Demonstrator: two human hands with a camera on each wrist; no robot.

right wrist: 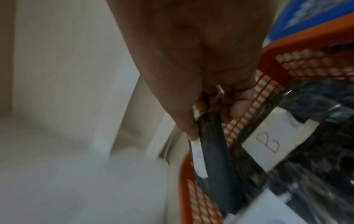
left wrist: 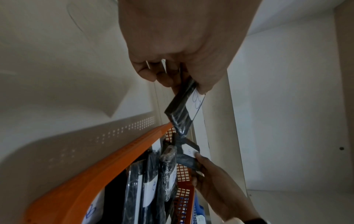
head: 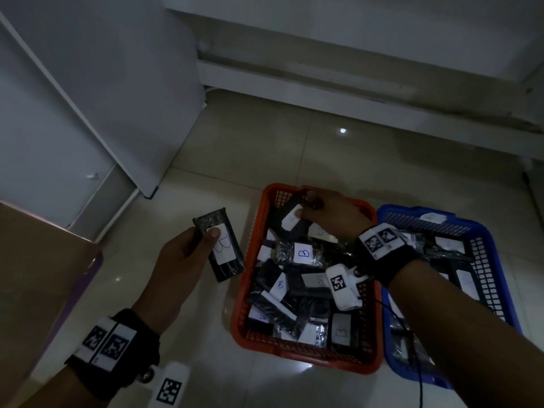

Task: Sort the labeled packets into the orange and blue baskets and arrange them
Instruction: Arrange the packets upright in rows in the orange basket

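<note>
My left hand [head: 182, 254] holds a black packet [head: 219, 245] with a white "B" label above the floor, left of the orange basket [head: 250, 260]; thumb on the label's top. The left wrist view shows the same packet [left wrist: 182, 109] pinched by the left hand [left wrist: 184, 68]. My right hand [head: 326, 213] grips another labelled black packet [head: 291, 220] over the far end of the orange basket, which holds several black "B" packets. In the right wrist view the fingers [right wrist: 191, 128] pinch that packet [right wrist: 212, 151] edge-on. The blue basket [head: 497, 260] lies to the right with several packets.
Both baskets sit on a glossy tiled floor [head: 294, 142]. A cardboard box [head: 38, 269] stands at the left. White cabinet panels [head: 88, 98] rise at the far left and a white ledge [head: 353, 83] runs along the back. A black cable [head: 412, 348] hangs from my right wrist.
</note>
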